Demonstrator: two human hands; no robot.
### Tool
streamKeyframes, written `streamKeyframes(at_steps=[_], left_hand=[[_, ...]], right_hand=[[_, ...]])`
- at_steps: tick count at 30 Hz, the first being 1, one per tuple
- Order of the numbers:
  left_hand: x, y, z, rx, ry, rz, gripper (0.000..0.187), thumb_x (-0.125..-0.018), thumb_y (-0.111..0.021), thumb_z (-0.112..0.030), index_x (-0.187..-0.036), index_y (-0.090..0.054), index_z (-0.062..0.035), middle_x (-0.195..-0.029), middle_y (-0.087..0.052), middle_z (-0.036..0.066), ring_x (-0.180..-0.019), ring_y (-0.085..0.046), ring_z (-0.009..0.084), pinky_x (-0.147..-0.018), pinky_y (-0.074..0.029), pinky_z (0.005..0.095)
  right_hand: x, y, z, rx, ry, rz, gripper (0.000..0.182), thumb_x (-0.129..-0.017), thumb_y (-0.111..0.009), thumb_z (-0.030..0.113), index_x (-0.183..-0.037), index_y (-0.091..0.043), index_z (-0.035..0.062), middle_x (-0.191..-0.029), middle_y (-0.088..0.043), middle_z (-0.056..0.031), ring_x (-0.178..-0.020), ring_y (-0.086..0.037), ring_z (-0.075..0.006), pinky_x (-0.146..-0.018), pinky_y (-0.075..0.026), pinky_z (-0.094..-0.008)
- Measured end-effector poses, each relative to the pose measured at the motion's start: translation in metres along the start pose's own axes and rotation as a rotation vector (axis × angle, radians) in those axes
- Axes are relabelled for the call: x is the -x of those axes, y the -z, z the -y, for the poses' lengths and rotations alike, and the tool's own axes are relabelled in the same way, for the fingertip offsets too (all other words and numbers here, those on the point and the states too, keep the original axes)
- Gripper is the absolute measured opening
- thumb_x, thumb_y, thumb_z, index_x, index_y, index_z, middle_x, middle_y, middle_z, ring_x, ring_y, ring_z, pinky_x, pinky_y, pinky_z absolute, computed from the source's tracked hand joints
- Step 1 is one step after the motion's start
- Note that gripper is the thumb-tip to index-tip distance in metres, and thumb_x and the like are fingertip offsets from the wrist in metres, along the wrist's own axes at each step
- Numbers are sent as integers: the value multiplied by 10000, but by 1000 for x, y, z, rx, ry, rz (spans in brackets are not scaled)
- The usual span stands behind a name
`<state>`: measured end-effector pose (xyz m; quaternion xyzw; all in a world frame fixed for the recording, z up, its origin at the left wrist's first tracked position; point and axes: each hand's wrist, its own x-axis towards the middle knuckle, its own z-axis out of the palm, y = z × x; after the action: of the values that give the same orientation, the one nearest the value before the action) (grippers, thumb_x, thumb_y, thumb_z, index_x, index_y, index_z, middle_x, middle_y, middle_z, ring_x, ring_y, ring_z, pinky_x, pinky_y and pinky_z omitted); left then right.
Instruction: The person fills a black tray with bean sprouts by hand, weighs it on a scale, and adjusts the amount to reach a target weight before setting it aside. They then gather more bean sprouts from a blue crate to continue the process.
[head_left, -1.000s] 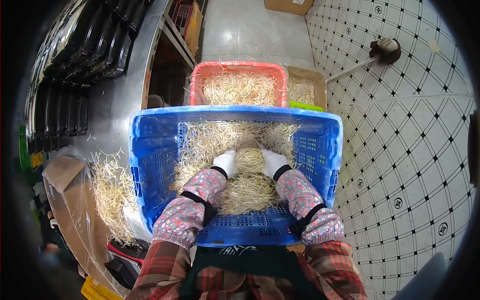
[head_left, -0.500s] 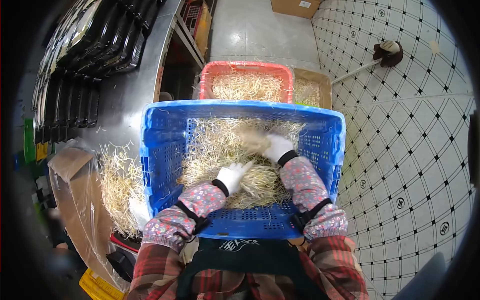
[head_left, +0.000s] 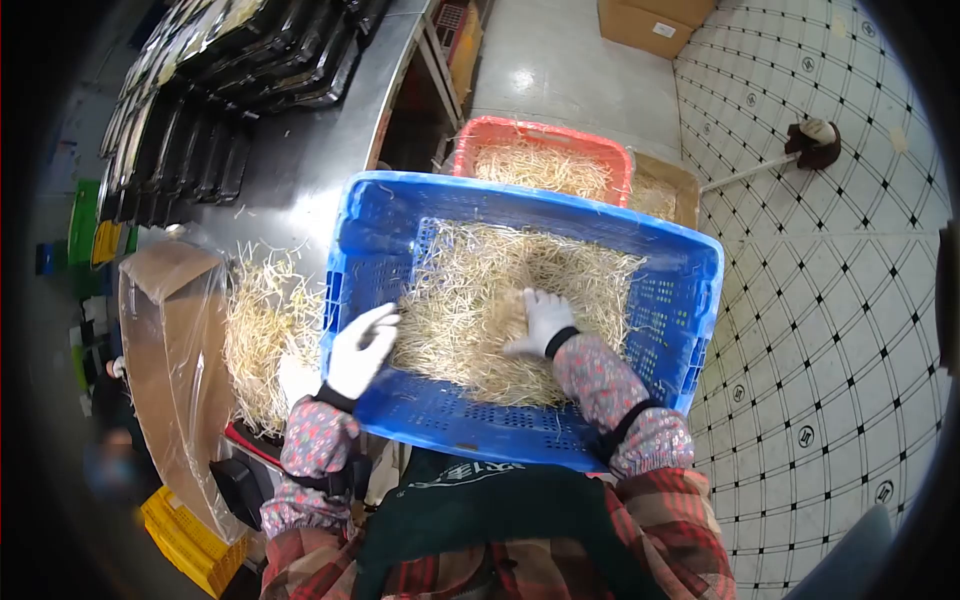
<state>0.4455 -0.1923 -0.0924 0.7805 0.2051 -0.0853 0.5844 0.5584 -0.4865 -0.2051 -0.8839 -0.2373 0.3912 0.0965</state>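
A blue plastic crate (head_left: 470, 432) with perforated walls holds a broad layer of pale bean sprouts (head_left: 465, 290). Inside it, my right hand (head_left: 548, 322), in a white glove, has its thumb and fingers around a blurred brownish clump of bean sprouts resting on the rest. My left hand (head_left: 362, 352), gloved too, is over the crate's near left side, fingers curved and apart with nothing between them. Outside the crate on the left, another heap of sprouts (head_left: 262, 340) lies close to my left wrist; a whitish thing beside it is partly hidden.
Beyond the crate stand a red basket (head_left: 630, 165) of sprouts and a cardboard box (head_left: 688, 190). Black trays (head_left: 215, 150) are stacked on the metal table (head_left: 300, 150) at left. Clear plastic covers a brown board (head_left: 165, 370). A long-handled tool (head_left: 815, 143) lies on the floor at right.
My left hand has left the sprouts and moved left to the crate's side. My right hand has come nearer, still at the brownish clump. The view has shifted left and tilted.
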Motion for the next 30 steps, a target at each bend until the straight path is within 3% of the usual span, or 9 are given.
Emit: streamKeyframes(at_steps=[2, 6, 10, 15, 17, 21, 23, 26, 30], left_hand=[[23, 26, 1, 34, 28, -127, 336, -924, -588, -44, -1254, -563, 15, -1083, -671, 104, -947, -628, 129, -867, -492, 249], [63, 62, 13, 14, 9, -295, 325, -935, -555, -22, -1256, -548, 27, -1117, -659, 122, -968, -641, 159, -872, -489, 265], [109, 92, 27, 35, 15, -642, 302, -926, -588, -59, -1217, -584, 22, -1127, -649, 104, -987, -632, 168, -866, -491, 277], [197, 163, 47, 54, 38, -1081, 396, -942, -586, -145, -1291, -526, 30, -1235, -603, 131, -1102, -584, 187, -976, -441, 318], [247, 198, 85, -297, -39, -1263, 456, -937, -594, -157, -1336, -481, 34, -1306, -555, 154, -1186, -533, 225, -1025, -398, 339], [347, 246, 157, -776, 199, -1756, 631, -863, -690, -306, -1346, -466, 32, -1348, -503, 226, -1236, -486, 344, -1079, -344, 417], [386, 250, 176, -950, 556, -1855, 746, -826, -696, -450, -1337, -470, 45, -1340, -506, 236, -1241, -478, 363, -1075, -349, 424], [432, 263, 222, -423, 1103, -1928, 910, -792, -588, -678, -1287, -512, 82, -1264, -570, 239, -1166, -546, 341, -1026, -407, 394], [465, 292, 303, 307, 755, -1616, 920, -777, -566, -725, -1185, -589, 99, -1171, -641, 199, -1042, -611, 266, -949, -455, 348]], right_hand=[[21, -25, 18, 155, 102, -117, 1298, -495, -829, 596, -1444, -190, -16, -1359, -396, -267, -1261, -400, -402, -1049, -297, -538], [36, -60, 28, 420, 144, -264, 1258, -520, -858, 502, -1451, -178, 0, -1382, -371, -274, -1282, -394, -376, -1056, -297, -529], [-10, -41, -1, 145, -5, -36, 1138, -586, -818, 346, -1452, -183, -31, -1259, -510, -250, -1166, -520, -360, -1043, -381, -427], [-33, -9, -13, 156, -41, 73, 1202, -555, -833, 401, -1452, -170, -48, -1290, -494, -243, -1211, -486, -373, -1052, -373, -422], [-17, 2, 9, 342, -88, -2, 1249, -549, -843, 448, -1462, -146, -42, -1387, -402, -240, -1299, -393, -385, -1099, -299, -461], [-17, -39, 18, 411, -95, -37, 1237, -561, -834, 459, -1466, -151, -34, -1420, -363, -226, -1332, -346, -377, -1118, -253, -472], [-28, -51, 2, 370, -62, -93, 1110, -602, -801, 401, -1456, -232, -21, -1338, -463, -217, -1266, -441, -353, -1079, -334, -431], [-28, -32, -8, 223, -43, -51, 935, -631, -761, 314, -1426, -362, 27, -1200, -591, -212, -1114, -579, -333, -955, -472, -379], [5, 6, -2, -68, 6, -166, 955, -593, -795, 320, -1404, -393, 14, -1222, -596, -226, -1107, -597, -332, -955, -473, -373]])
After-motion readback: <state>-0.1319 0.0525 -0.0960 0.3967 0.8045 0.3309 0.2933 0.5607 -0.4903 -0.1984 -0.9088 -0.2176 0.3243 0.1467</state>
